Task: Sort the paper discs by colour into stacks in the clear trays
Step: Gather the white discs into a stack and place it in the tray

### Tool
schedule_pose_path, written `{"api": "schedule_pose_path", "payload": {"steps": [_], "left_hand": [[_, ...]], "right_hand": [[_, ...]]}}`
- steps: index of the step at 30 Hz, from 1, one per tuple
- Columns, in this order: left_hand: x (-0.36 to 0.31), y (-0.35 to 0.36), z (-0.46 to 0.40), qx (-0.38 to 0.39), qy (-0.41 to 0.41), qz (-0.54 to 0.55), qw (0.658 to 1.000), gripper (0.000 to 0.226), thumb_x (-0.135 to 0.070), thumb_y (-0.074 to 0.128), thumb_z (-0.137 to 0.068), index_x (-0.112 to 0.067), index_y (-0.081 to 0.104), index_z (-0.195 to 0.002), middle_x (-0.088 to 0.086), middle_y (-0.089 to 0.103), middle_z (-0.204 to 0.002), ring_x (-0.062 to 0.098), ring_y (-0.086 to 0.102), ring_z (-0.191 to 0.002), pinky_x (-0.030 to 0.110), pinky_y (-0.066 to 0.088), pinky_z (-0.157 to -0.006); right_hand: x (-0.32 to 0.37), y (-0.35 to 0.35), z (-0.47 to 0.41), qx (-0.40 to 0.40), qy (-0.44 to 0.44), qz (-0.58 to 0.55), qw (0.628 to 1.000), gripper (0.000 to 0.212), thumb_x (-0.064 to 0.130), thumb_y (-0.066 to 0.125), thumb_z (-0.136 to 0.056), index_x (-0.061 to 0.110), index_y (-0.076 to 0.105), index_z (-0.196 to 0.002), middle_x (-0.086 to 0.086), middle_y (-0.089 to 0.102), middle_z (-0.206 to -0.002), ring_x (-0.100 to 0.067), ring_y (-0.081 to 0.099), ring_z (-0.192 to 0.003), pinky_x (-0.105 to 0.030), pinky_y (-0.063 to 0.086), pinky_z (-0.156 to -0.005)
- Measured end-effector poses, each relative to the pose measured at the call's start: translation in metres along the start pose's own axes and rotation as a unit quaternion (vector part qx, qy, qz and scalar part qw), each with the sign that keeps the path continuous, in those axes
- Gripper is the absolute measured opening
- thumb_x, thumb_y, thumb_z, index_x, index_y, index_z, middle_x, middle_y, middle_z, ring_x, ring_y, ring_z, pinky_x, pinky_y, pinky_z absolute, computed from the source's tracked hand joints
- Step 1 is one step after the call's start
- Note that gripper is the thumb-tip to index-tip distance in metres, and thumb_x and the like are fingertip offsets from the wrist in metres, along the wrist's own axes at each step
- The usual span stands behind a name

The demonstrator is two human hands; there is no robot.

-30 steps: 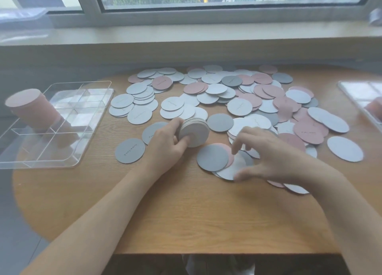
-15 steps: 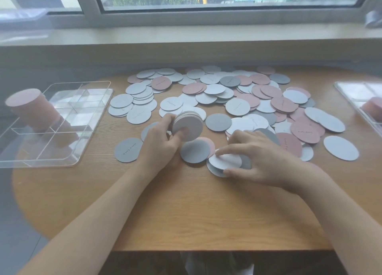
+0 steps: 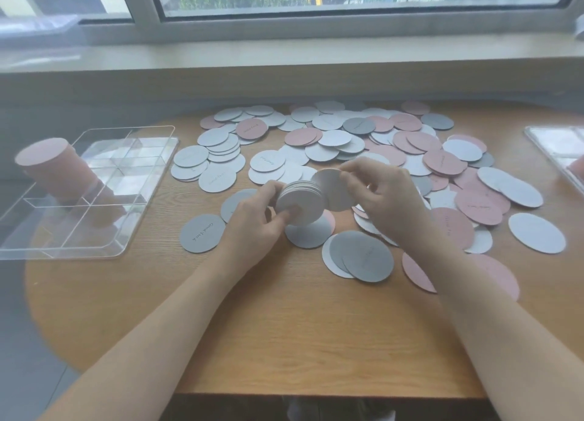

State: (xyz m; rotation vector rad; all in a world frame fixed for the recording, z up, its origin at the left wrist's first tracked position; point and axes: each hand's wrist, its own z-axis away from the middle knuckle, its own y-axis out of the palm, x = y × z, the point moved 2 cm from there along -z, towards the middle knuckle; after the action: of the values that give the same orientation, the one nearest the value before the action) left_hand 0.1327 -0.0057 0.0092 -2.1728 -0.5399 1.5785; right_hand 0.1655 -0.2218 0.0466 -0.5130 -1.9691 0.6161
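Note:
My left hand (image 3: pixel 256 218) grips a stack of white discs (image 3: pixel 301 201) above the table's middle. Right beside the stack, my right hand (image 3: pixel 384 196) pinches a single white disc (image 3: pixel 331 188), whose edge touches the back of the stack. Many loose white, grey and pink discs (image 3: pixel 363 142) lie spread over the far and right part of the table. A clear divided tray (image 3: pixel 94 183) at the left holds a tall stack of pink discs (image 3: pixel 53 167). A second clear tray (image 3: pixel 559 152) shows at the right edge.
A dark grey disc (image 3: pixel 360 256) and a light grey one (image 3: pixel 202 234) lie near my hands. Pink discs (image 3: pixel 417 273) sit under my right forearm. The round wooden table (image 3: pixel 284 326) is bare toward me. A window sill (image 3: pixel 284 57) runs behind it.
My right hand lifted a white disc off the table and brought it up to the stack. My left hand raised the stack slightly.

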Motion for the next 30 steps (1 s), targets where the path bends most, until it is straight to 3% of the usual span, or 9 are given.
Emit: {"api": "schedule_pose_path", "payload": {"steps": [3,7,9,12,17,21,24,27,30], "left_hand": [[0.0,0.002,0.0,-0.003,0.013,-0.029,0.999,0.022,-0.019,0.068,-0.093,-0.023,0.062,-0.114,-0.006,0.064,-0.082,0.011,0.047,-0.055,0.03,0.042,-0.058],[-0.007,0.006,0.001,0.001,0.041,-0.068,0.997,0.039,-0.02,0.069,-0.093,-0.017,0.061,-0.131,-0.026,0.056,-0.092,-0.014,0.05,-0.072,0.007,0.035,-0.069],[-0.01,0.005,0.002,0.004,0.056,-0.072,0.996,0.042,-0.019,0.068,-0.094,-0.014,0.059,-0.135,-0.024,0.058,-0.094,-0.007,0.052,-0.077,0.004,0.036,-0.072],[-0.012,0.005,0.002,0.019,0.067,-0.08,0.994,0.049,-0.016,0.066,-0.096,-0.012,0.051,-0.143,0.006,0.069,-0.111,0.017,0.047,-0.099,0.02,0.041,-0.077],[-0.008,0.005,0.002,0.016,0.062,-0.075,0.995,0.032,-0.019,0.069,-0.094,-0.017,0.061,-0.125,-0.021,0.055,-0.084,-0.015,0.049,-0.068,0.009,0.034,-0.062],[0.002,-0.004,-0.002,-0.047,0.018,-0.074,0.996,0.02,-0.015,0.067,-0.092,-0.017,0.061,-0.111,-0.01,0.062,-0.089,0.001,0.053,-0.078,0.021,0.038,-0.068],[0.013,-0.012,-0.005,-0.075,-0.022,-0.099,0.992,0.026,-0.012,0.065,-0.091,-0.02,0.058,-0.114,-0.002,0.064,-0.1,0.02,0.057,-0.095,0.033,0.045,-0.081],[0.023,-0.016,-0.008,-0.077,-0.062,-0.113,0.989,0.027,-0.013,0.061,-0.091,-0.024,0.054,-0.115,0.003,0.062,-0.101,0.023,0.055,-0.095,0.037,0.046,-0.081],[0.026,-0.015,-0.009,-0.076,-0.073,-0.118,0.987,0.028,-0.012,0.059,-0.091,-0.025,0.052,-0.115,0.006,0.06,-0.101,0.025,0.053,-0.093,0.039,0.045,-0.079]], "right_hand": [[-0.006,0.012,0.011,0.038,-0.005,-0.047,0.998,0.013,0.02,0.06,-0.098,0.021,0.072,-0.104,0.016,0.069,-0.085,0.003,0.06,-0.076,-0.011,0.039,-0.068],[-0.008,0.022,0.014,0.117,-0.035,-0.042,0.992,0.031,0.039,0.054,-0.096,0.025,0.065,-0.121,0.005,0.07,-0.101,-0.013,0.062,-0.091,-0.027,0.046,-0.079],[-0.006,0.029,0.015,0.138,-0.079,0.009,0.987,0.041,0.041,0.054,-0.094,0.023,0.057,-0.131,0.002,0.069,-0.105,-0.019,0.061,-0.096,-0.034,0.047,-0.085],[-0.004,0.037,0.017,0.111,-0.117,0.069,0.985,0.044,0.035,0.052,-0.095,0.018,0.053,-0.135,-0.002,0.068,-0.102,-0.025,0.058,-0.095,-0.038,0.043,-0.087],[-0.003,0.038,0.019,0.095,-0.13,0.077,0.984,0.043,0.038,0.046,-0.098,0.019,0.049,-0.136,0.001,0.063,-0.097,-0.018,0.052,-0.093,-0.034,0.036,-0.089],[-0.007,0.034,0.011,0.068,-0.085,0.051,0.993,0.039,0.041,0.046,-0.098,0.022,0.053,-0.131,0.015,0.06,-0.1,-0.006,0.054,-0.095,-0.033,0.036,-0.095],[-0.016,0.032,-0.004,0.052,-0.065,0.097,0.992,0.028,0.029,0.051,-0.098,0.021,0.06,-0.122,0.009,0.062,-0.112,-0.011,0.055,-0.103,-0.041,0.039,-0.096],[-0.02,0.038,-0.021,0.09,-0.056,0.186,0.977,0.031,0.026,0.057,-0.096,0.017,0.06,-0.125,0.0,0.058,-0.126,-0.023,0.052,-0.116,-0.04,0.036,-0.097],[-0.018,0.053,-0.038,0.149,-0.054,0.25,0.955,0.045,0.041,0.057,-0.095,0.019,0.051,-0.134,0.001,0.051,-0.136,-0.022,0.044,-0.128,-0.037,0.031,-0.103]]}}
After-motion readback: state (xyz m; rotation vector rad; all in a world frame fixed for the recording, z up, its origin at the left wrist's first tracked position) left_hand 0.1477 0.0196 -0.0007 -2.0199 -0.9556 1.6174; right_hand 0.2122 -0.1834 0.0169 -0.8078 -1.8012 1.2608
